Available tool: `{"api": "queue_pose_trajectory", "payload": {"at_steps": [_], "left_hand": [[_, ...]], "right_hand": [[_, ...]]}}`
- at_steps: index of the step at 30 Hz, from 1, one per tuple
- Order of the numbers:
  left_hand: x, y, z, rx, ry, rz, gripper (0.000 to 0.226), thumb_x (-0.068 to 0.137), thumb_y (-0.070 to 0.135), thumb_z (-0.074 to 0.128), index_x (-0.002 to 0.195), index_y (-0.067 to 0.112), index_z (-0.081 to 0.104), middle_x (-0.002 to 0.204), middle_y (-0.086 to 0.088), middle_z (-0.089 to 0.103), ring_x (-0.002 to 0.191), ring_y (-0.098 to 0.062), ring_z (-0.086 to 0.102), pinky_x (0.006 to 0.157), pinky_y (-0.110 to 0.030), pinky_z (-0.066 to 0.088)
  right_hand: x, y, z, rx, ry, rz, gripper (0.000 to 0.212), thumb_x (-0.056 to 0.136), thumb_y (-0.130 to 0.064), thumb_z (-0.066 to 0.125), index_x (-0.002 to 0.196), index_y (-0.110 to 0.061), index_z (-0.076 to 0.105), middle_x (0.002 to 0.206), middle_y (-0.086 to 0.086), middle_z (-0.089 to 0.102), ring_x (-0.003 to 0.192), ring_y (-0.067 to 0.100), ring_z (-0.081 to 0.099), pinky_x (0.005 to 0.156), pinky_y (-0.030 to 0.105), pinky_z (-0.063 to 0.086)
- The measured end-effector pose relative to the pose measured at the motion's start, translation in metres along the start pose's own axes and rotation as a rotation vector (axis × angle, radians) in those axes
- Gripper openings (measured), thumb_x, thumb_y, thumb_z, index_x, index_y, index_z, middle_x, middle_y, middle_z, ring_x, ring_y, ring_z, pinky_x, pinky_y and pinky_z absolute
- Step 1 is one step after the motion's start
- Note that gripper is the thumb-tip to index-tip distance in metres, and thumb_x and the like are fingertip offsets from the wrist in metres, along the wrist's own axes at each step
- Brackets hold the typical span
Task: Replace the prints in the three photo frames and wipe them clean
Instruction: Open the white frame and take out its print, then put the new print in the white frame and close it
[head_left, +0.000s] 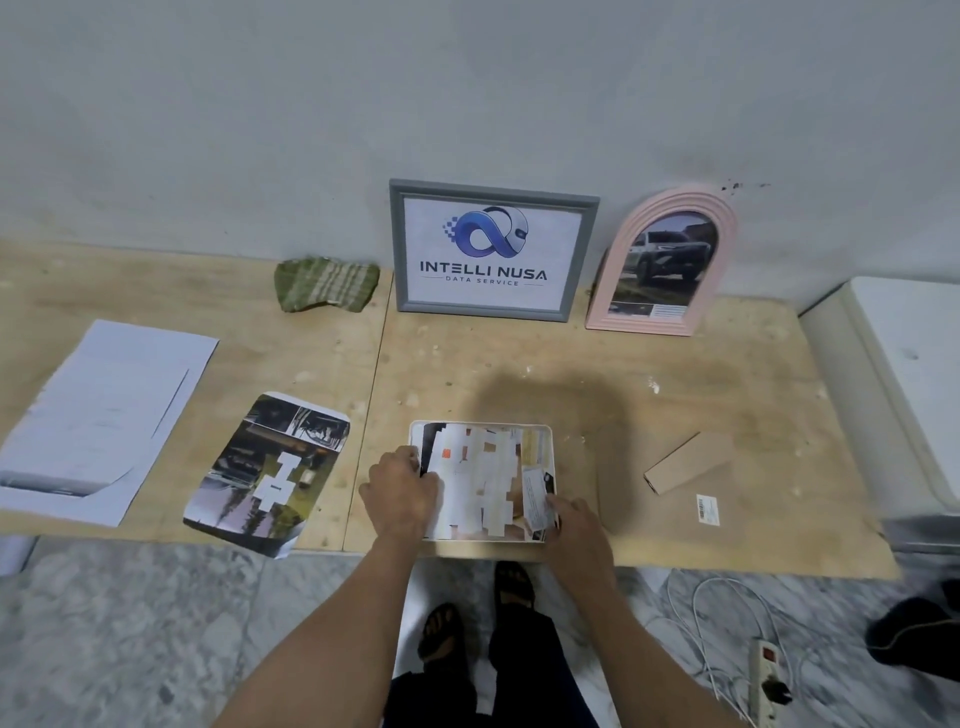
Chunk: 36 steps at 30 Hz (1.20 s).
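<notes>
A white frame (549, 451) lies flat at the table's front edge with a print (480, 478) inside it. My left hand (402, 493) pinches the print's left edge; my right hand (576, 525) presses fingertips on its lower right corner. A grey frame (397, 249) with a logo print and a pink arched frame (724, 249) with a car photo lean upright against the wall. A dark arch-cut print (270, 467) and white sheets (104, 410) lie to the left. A green cloth (324, 285) sits by the wall.
A brown cardboard piece (688, 462) and a small barcode label (707, 510) lie right of the white frame. A white appliance (904, 384) stands at the table's right end. Below are my feet, a power strip (768, 680) and white cables on the marble floor.
</notes>
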<state>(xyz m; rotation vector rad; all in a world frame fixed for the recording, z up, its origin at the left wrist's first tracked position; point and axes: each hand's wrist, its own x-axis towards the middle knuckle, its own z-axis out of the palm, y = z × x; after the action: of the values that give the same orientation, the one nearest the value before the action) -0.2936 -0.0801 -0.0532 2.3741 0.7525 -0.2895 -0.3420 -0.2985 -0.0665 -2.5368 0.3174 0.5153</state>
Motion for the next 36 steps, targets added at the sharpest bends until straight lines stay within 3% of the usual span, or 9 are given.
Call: {"api": "queue_pose_trajectory", "payload": {"at_steps": [6, 8, 12, 15, 18, 22, 28, 33, 36], "left_hand": [[-0.011, 0.002, -0.002, -0.208, 0.044, -0.038, 0.035, 0.080, 0.009, 0.065, 0.109, 0.027, 0.056, 0.080, 0.012, 0.065, 0.081, -0.018, 0.056, 0.099, -0.038, 0.032], [-0.012, -0.002, 0.001, -0.243, 0.025, -0.053, 0.028, 0.080, 0.009, 0.067, 0.100, 0.028, 0.063, 0.069, 0.013, 0.061, 0.078, -0.018, 0.060, 0.103, -0.042, 0.038], [-0.019, -0.003, -0.009, -0.473, -0.063, -0.119, 0.031, 0.079, 0.003, 0.070, 0.065, 0.031, 0.068, 0.071, 0.008, 0.069, 0.073, -0.020, 0.063, 0.093, -0.047, 0.051], [-0.027, -0.001, -0.024, -0.773, -0.284, -0.197, 0.024, 0.078, -0.009, 0.074, 0.083, 0.014, 0.078, 0.094, -0.017, 0.076, 0.073, -0.022, 0.069, 0.074, -0.039, 0.059], [-0.030, -0.001, -0.042, -0.904, -0.355, -0.241, 0.021, 0.080, -0.005, 0.075, 0.099, 0.004, 0.075, 0.089, -0.010, 0.073, 0.071, -0.013, 0.071, 0.060, -0.023, 0.056], [-0.026, -0.022, -0.059, -0.975, -0.332, -0.280, 0.027, 0.082, 0.009, 0.078, 0.109, 0.008, 0.074, 0.104, -0.011, 0.076, 0.096, -0.025, 0.071, 0.089, -0.038, 0.056], [-0.028, -0.059, -0.083, -1.135, -0.103, -0.398, 0.024, 0.086, 0.003, 0.072, 0.110, 0.005, 0.072, 0.101, -0.014, 0.077, 0.083, -0.025, 0.073, 0.078, -0.037, 0.056], [-0.014, -0.105, -0.117, -1.150, 0.182, -0.526, 0.020, 0.075, -0.003, 0.081, 0.073, 0.008, 0.064, 0.081, -0.012, 0.071, 0.066, -0.026, 0.065, 0.062, -0.032, 0.051], [0.005, -0.135, -0.144, -1.157, 0.308, -0.567, 0.026, 0.070, -0.003, 0.084, 0.071, 0.009, 0.060, 0.086, -0.012, 0.066, 0.079, -0.030, 0.065, 0.068, -0.035, 0.050]], "right_hand": [[-0.002, 0.000, -0.002, 0.043, 0.001, -0.008, 0.042, 0.092, -0.011, 0.049, 0.133, -0.017, 0.052, 0.114, 0.002, 0.049, 0.104, 0.021, 0.049, 0.083, 0.034, 0.046], [-0.004, -0.001, -0.007, 0.055, 0.047, -0.028, 0.036, 0.087, -0.009, 0.051, 0.122, -0.016, 0.058, 0.107, 0.002, 0.048, 0.097, 0.022, 0.050, 0.076, 0.032, 0.045], [0.017, -0.004, -0.023, -0.013, 0.062, -0.068, 0.022, 0.080, -0.012, 0.046, 0.095, -0.016, 0.060, 0.094, 0.001, 0.053, 0.091, 0.024, 0.052, 0.073, 0.030, 0.041], [0.037, -0.012, -0.040, 0.081, 0.020, -0.135, 0.025, 0.084, -0.017, 0.045, 0.097, -0.016, 0.066, 0.095, -0.003, 0.064, 0.094, 0.022, 0.059, 0.081, 0.029, 0.041], [0.048, -0.028, -0.063, 0.520, -0.171, 0.034, 0.013, 0.088, -0.015, 0.062, 0.098, -0.020, 0.067, 0.097, -0.002, 0.068, 0.093, 0.020, 0.065, 0.075, 0.026, 0.051], [0.074, -0.047, -0.076, 0.606, -0.269, 0.025, 0.019, 0.087, -0.012, 0.065, 0.105, -0.011, 0.060, 0.098, 0.004, 0.064, 0.089, 0.018, 0.060, 0.064, 0.023, 0.043], [0.095, -0.121, -0.061, 0.505, -0.470, -0.108, 0.013, 0.087, -0.007, 0.062, 0.093, 0.002, 0.069, 0.089, 0.010, 0.070, 0.079, 0.020, 0.064, 0.067, 0.030, 0.051], [0.105, -0.217, -0.028, 0.363, -0.510, -0.250, 0.009, 0.079, -0.001, 0.064, 0.070, -0.001, 0.061, 0.066, 0.005, 0.051, 0.061, 0.016, 0.046, 0.057, 0.027, 0.035], [0.110, -0.280, 0.004, 0.320, -0.532, -0.303, 0.007, 0.077, 0.002, 0.063, 0.070, 0.003, 0.064, 0.070, 0.009, 0.052, 0.065, 0.020, 0.047, 0.060, 0.030, 0.037]]}}
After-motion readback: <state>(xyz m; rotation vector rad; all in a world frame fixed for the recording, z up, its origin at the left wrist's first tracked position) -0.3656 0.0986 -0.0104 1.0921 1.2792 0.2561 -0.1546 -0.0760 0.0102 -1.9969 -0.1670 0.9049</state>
